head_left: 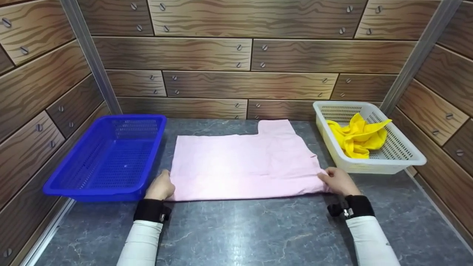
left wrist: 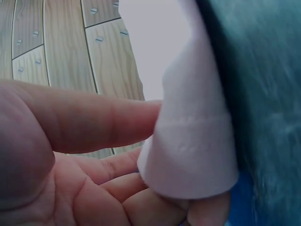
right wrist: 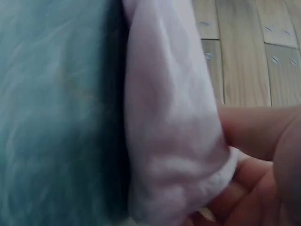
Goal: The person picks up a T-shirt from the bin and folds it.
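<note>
A pale pink T-shirt (head_left: 236, 166), folded lengthwise with a sleeve (head_left: 275, 127) pointing to the back, lies on the grey table. At its near left corner my left hand (head_left: 161, 185) pinches the stitched hem (left wrist: 193, 150) between thumb and fingers. My right hand (head_left: 339, 181) grips the near right corner, where the cloth bunches slightly; in the right wrist view the thumb lies over the pink fabric (right wrist: 171, 132) and the fingers go under it. Part of the fingers of each hand is hidden behind the cloth.
A blue plastic basket (head_left: 157, 147) stands at the left, close to my left hand. At the back right a white basket (head_left: 388, 161) holds a crumpled yellow cloth (head_left: 360, 135). Wood-patterned walls (head_left: 207, 53) enclose the table (head_left: 236, 232) at the back and both sides.
</note>
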`<state>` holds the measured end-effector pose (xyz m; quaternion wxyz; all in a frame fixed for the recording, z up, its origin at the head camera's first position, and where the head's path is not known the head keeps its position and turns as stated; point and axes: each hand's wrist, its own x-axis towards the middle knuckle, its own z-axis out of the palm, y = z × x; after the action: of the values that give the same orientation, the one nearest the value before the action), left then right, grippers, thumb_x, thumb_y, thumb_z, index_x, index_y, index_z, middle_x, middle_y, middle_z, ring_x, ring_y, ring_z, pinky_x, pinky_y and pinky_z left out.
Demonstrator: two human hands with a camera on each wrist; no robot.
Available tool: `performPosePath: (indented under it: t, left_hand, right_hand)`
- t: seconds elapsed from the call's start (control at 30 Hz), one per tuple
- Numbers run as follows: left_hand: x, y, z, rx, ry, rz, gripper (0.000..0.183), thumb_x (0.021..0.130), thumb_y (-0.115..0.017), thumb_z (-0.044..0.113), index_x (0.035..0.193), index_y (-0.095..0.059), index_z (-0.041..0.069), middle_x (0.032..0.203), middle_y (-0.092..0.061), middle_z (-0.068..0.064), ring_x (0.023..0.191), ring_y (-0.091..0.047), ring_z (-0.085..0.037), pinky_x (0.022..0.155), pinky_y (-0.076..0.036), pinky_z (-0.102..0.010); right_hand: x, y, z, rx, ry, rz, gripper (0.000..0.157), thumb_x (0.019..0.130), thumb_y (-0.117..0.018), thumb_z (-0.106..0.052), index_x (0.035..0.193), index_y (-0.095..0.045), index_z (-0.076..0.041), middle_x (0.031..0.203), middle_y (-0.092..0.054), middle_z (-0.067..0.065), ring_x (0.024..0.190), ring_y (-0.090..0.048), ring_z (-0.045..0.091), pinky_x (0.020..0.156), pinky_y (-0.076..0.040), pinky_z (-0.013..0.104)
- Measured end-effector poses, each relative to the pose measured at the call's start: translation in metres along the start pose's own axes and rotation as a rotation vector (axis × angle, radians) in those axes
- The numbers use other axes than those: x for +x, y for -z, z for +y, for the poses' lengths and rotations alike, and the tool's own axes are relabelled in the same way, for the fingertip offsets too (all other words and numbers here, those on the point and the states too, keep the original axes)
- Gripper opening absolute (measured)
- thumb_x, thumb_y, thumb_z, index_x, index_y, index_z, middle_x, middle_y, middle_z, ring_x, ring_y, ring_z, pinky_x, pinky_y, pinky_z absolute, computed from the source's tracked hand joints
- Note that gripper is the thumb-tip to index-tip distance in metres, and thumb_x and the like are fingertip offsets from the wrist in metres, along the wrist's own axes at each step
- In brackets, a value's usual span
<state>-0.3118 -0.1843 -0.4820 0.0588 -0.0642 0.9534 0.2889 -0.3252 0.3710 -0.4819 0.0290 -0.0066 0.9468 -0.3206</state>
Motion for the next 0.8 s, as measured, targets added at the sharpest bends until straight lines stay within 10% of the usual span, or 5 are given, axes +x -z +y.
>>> performPosePath:
  t: [0.27,0.8]
  left_hand:
    - [0.001,0.0,-0.005,0.024,0.002,0.025,0.05,0.081,-0.052,-0.004,0.13,-0.053,-0.01,0.125,-0.064,-0.033,0.111,-0.065,-0.045,0.091,-0.056,-0.054]
    - [0.001,-0.005,-0.008,0.037,0.041,0.106,0.062,0.086,-0.066,0.009,0.142,-0.046,-0.01,0.13,-0.062,-0.036,0.121,-0.061,-0.051,0.097,-0.053,-0.061]
  right_hand:
    - [-0.004,0.004,0.002,-0.038,-0.166,-0.096,0.033,0.094,-0.07,-0.024,0.104,-0.061,0.006,0.081,-0.06,0.008,0.068,-0.057,0.018,0.06,-0.047,0.028]
    - [-0.015,0.011,-0.008,-0.106,-0.124,-0.184,0.025,0.076,-0.071,-0.005,0.093,-0.055,0.0,0.081,-0.056,0.009,0.068,-0.055,0.021,0.058,-0.046,0.028]
